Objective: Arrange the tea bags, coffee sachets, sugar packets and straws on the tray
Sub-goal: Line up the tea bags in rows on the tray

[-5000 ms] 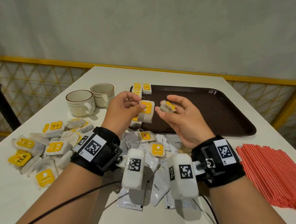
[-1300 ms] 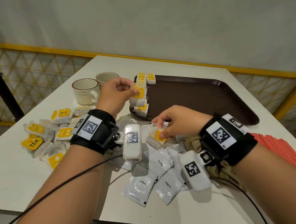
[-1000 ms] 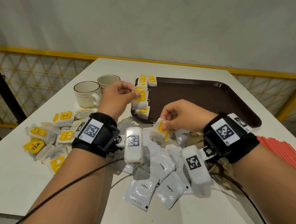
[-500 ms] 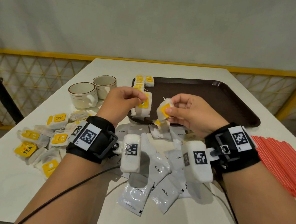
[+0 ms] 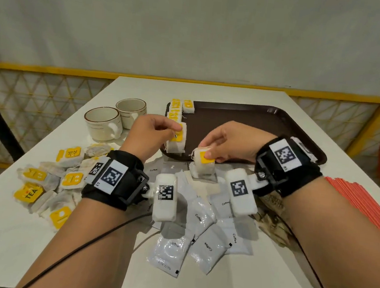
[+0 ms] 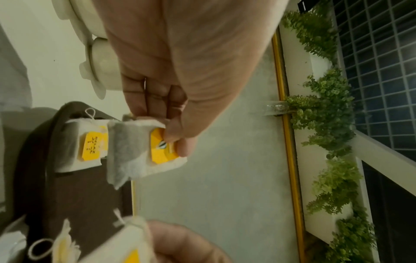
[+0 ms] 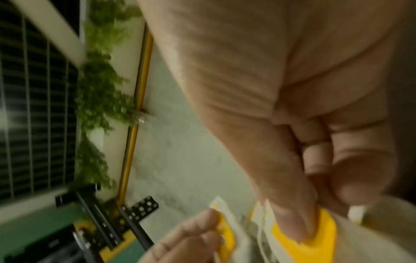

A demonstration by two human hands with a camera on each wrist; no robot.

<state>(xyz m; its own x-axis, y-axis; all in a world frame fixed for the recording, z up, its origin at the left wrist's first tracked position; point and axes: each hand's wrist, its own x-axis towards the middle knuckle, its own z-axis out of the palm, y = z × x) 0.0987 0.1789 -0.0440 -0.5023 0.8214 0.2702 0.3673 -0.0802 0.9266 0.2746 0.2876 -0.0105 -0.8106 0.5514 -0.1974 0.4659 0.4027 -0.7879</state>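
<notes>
The left hand pinches a tea bag over the tray; the right hand pinches another bag at its near edge. Only a short row is placed. Loose bags, coffee sachets and straws wait on the table. Brown packets, perhaps sugar, hide under the right wrist.

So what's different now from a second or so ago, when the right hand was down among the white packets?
The right hand has lifted a tea bag out of the pile toward the tray edge, beside the left hand. The left hand still pinches its own tea bag there. Cups, coffee sachets and straws haven't moved.
</notes>
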